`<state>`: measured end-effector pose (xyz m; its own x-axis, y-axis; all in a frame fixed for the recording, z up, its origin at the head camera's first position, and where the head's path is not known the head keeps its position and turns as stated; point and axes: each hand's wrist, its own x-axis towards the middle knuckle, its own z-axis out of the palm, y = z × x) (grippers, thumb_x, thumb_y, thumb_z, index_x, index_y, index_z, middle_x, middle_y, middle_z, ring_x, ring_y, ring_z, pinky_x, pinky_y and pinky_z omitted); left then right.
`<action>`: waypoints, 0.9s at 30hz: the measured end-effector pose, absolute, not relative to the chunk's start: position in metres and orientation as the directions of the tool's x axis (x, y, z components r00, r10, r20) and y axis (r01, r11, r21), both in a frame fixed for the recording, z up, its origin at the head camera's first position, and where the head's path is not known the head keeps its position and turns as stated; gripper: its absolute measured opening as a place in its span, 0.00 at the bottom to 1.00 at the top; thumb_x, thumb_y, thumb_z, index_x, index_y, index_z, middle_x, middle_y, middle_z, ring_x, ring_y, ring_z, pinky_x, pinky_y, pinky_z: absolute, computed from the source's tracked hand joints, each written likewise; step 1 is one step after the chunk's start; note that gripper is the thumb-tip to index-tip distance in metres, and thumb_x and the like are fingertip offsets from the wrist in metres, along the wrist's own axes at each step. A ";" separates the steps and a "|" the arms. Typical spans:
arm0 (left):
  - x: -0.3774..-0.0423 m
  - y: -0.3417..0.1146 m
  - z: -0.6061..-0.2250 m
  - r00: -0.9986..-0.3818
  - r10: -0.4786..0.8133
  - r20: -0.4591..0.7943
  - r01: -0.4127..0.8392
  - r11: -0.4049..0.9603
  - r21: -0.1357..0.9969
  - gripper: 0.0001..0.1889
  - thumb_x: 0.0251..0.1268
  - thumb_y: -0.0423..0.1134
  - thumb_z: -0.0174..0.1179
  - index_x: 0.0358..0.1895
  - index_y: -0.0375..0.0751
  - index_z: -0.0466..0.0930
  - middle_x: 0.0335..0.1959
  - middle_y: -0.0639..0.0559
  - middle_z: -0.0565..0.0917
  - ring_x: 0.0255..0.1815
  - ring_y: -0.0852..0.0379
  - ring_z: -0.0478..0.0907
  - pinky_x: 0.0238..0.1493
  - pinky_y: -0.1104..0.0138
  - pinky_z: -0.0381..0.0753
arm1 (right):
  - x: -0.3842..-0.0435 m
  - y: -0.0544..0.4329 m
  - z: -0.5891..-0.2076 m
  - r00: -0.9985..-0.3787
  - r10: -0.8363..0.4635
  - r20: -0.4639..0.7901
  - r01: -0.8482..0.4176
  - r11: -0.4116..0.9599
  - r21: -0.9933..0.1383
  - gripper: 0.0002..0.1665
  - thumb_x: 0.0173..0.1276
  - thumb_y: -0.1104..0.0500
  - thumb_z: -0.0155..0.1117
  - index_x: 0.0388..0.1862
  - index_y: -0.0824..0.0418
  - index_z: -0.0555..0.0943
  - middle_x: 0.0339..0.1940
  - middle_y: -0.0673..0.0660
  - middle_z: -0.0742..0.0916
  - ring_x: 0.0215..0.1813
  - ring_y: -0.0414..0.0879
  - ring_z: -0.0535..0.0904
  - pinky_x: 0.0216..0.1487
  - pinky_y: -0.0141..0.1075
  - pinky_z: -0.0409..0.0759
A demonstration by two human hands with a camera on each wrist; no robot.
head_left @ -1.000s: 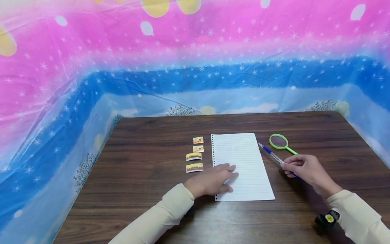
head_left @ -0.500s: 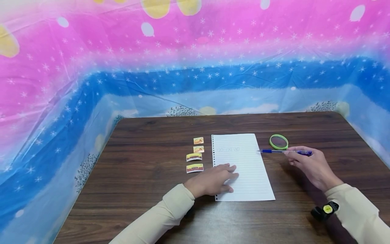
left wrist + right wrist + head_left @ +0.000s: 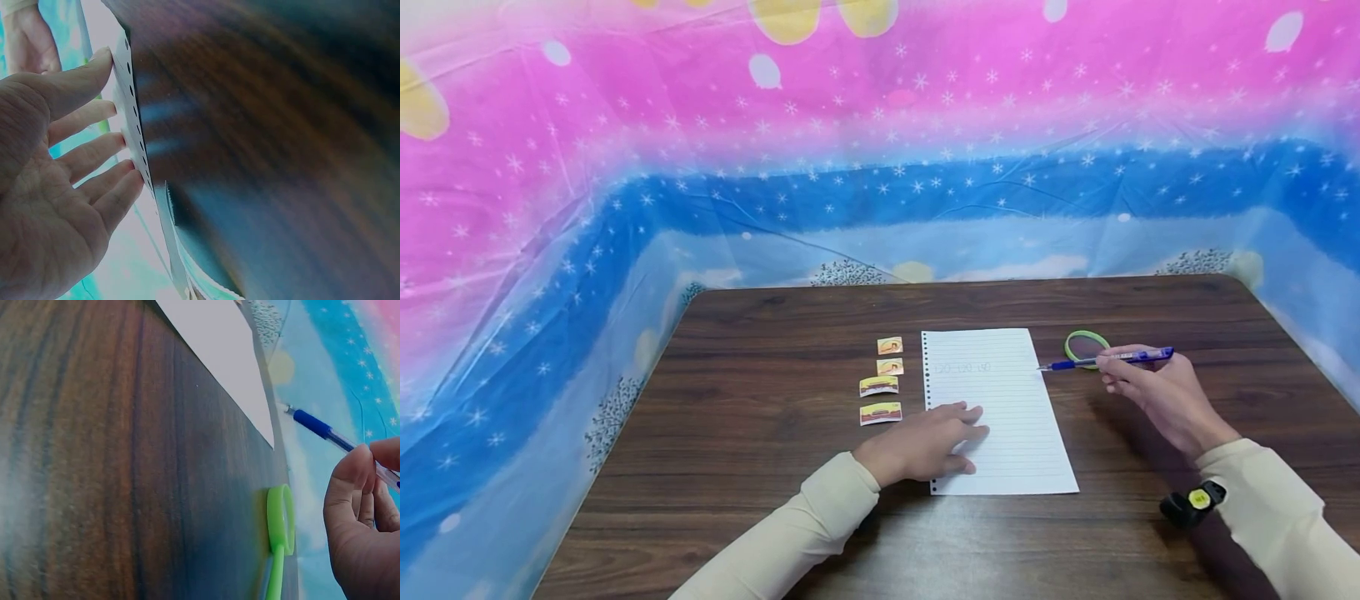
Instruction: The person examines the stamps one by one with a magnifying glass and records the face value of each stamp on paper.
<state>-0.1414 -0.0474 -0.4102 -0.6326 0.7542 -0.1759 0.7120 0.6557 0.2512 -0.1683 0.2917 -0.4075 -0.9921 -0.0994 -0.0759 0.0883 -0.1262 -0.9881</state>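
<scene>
A lined white sheet of paper (image 3: 1007,433) with punched holes down its left edge lies on the table, faint grey writing across its upper part. My left hand (image 3: 925,442) rests on the sheet's lower left, fingers spread; the left wrist view shows its fingertips (image 3: 119,140) touching the paper. My right hand (image 3: 1165,400) pinches a blue ballpoint pen (image 3: 1063,365) between thumb and fingers, above the table. The pen's tip points left at the sheet's right edge. In the right wrist view the pen (image 3: 312,424) is held raised off the table.
A green magnifying glass (image 3: 1086,335) lies right of the sheet, its handle hidden behind my right hand in the head view. Several small yellow printed paper pieces (image 3: 880,413) stand in a column left of the sheet on the brown wooden table (image 3: 737,433). A patterned cloth hangs behind.
My right hand has lifted the pen and swung it from slanting to nearly level, its tip now at the sheet's edge. The left hand has stayed in place.
</scene>
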 end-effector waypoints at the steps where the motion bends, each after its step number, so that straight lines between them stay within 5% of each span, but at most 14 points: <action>1: -0.142 -0.048 -0.411 -0.634 0.753 -0.176 0.711 0.657 0.252 0.29 0.71 0.48 0.64 0.73 0.45 0.72 0.77 0.48 0.66 0.79 0.50 0.59 0.75 0.63 0.60 | -0.169 0.291 -0.407 -0.992 -0.094 -0.084 0.094 -0.112 -0.989 0.08 0.70 0.61 0.69 0.45 0.64 0.86 0.38 0.52 0.90 0.38 0.42 0.86 0.43 0.34 0.86; 8: -0.142 -0.048 -0.412 -0.633 0.755 -0.172 0.712 0.655 0.253 0.29 0.72 0.48 0.64 0.73 0.45 0.72 0.77 0.47 0.66 0.79 0.50 0.59 0.75 0.63 0.60 | -0.175 0.289 -0.407 -0.991 -0.131 -0.027 0.043 -0.125 -0.991 0.10 0.74 0.60 0.66 0.45 0.68 0.83 0.39 0.57 0.89 0.38 0.44 0.87 0.43 0.36 0.86; 15: -0.143 -0.048 -0.413 -0.633 0.755 -0.173 0.713 0.655 0.249 0.29 0.72 0.49 0.63 0.73 0.46 0.72 0.77 0.47 0.65 0.79 0.50 0.58 0.76 0.63 0.59 | -0.182 0.284 -0.405 -0.993 -0.106 -0.052 0.051 0.017 -0.999 0.12 0.70 0.58 0.71 0.45 0.65 0.84 0.38 0.55 0.88 0.38 0.44 0.85 0.42 0.34 0.85; 21: -0.143 -0.048 -0.414 -0.632 0.755 -0.176 0.710 0.655 0.259 0.29 0.72 0.49 0.63 0.73 0.46 0.72 0.77 0.48 0.65 0.79 0.50 0.57 0.75 0.62 0.60 | -0.188 0.279 -0.405 -0.985 -0.169 -0.023 0.034 -0.066 -0.997 0.12 0.73 0.61 0.66 0.48 0.69 0.83 0.40 0.57 0.89 0.40 0.46 0.86 0.45 0.36 0.86; 27: -0.143 -0.049 -0.415 -0.635 0.752 -0.177 0.706 0.658 0.262 0.29 0.72 0.49 0.63 0.73 0.46 0.72 0.77 0.48 0.65 0.79 0.50 0.58 0.75 0.62 0.60 | -0.194 0.272 -0.406 -0.986 -0.166 -0.001 -0.005 0.040 -0.999 0.15 0.70 0.60 0.70 0.49 0.71 0.83 0.41 0.57 0.89 0.37 0.43 0.84 0.40 0.33 0.85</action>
<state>-0.1434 -0.0486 -0.4147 -0.6351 0.7518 -0.1772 0.7060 0.6581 0.2618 -0.1935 0.2717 -0.4061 -0.9861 -0.1661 -0.0013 -0.0054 0.0399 -0.9992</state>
